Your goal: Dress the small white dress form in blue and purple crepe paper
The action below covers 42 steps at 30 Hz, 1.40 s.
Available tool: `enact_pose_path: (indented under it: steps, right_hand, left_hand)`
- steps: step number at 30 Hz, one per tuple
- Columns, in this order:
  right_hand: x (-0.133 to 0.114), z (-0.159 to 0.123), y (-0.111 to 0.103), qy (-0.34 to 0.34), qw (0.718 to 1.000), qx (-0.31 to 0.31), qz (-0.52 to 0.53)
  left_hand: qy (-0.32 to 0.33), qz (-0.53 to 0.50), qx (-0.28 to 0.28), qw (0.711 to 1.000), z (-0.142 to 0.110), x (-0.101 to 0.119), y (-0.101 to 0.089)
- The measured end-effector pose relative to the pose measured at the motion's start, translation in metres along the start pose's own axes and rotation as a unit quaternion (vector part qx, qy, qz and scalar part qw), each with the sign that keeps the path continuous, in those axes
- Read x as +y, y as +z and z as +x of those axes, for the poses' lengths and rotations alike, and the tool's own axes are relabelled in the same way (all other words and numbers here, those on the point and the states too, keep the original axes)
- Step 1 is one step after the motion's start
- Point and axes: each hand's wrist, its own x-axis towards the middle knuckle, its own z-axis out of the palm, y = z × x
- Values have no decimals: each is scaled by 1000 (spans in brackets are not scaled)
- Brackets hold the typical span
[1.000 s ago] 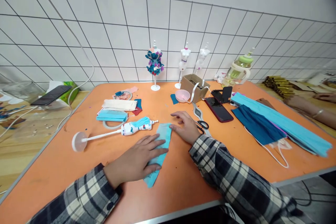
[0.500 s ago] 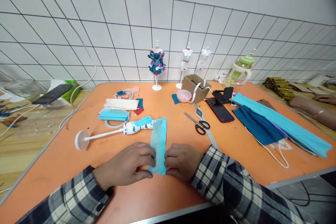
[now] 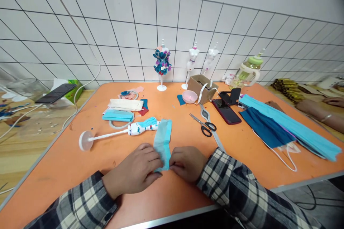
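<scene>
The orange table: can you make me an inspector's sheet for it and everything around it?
Surface: orange table, lightly marked.
Work things: light-blue strip, its far end hiding part of the lying mannequin.
Clutter: scissors, pink bowl, red-edged phone, among others.
Hands: left hand and right hand touching the strip's near end.
Cables: white cable hanging at left.
Surroundings: tiled wall behind; another person's arm at right.
</scene>
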Motion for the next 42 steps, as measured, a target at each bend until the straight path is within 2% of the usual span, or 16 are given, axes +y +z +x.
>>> enact_pose_path:
  steps: [3, 5, 12, 19, 22, 28, 30, 32, 34, 36, 38, 42]
  right_hand:
    - [-6, 5, -3, 100, 995, -12, 17]
    - [-8, 6, -4, 128, 992, -17, 9]
    - [-6, 6, -5, 115, 992, -7, 45]
    - [-3, 8, -3, 137, 990, -4, 43]
    - [-3, 9, -4, 134, 990, -9, 44]
    - [-5, 10, -2, 146, 989, -8, 36]
    - [-7, 11, -1, 155, 988, -2, 24]
    - [-9, 12, -1, 159, 987, 1, 13]
    - [-10, 13, -1, 162, 987, 1, 7]
    - [-11, 14, -2, 163, 987, 0, 6]
    - [-11, 15, -1, 163, 987, -2, 7]
    - [-9, 13, -1, 175, 984, 18, 3]
  left_hand:
    - [-24, -2, 6, 1000, 2, 1, 2]
    - [-43, -15, 5, 999, 3, -1, 2]
    - [-118, -82, 8, 990, 1, -9, 9]
    - [-119, -102, 22, 987, 0, -6, 3]
    - [-121, -87, 33, 988, -1, -5, 1]
    - [-134, -43, 7, 990, 2, -11, 5]
    - [-143, -1, 15, 990, 1, -9, 3]
    - [-125, 58, 50, 989, -3, -5, 1]
    - [-47, 87, 88, 991, -8, 0, 1]
    - [33, 72, 92, 993, -11, 4, 5]
    - [42, 69, 70, 994, -9, 4, 12]
    - [4, 83, 35, 996, -1, -2, 21]
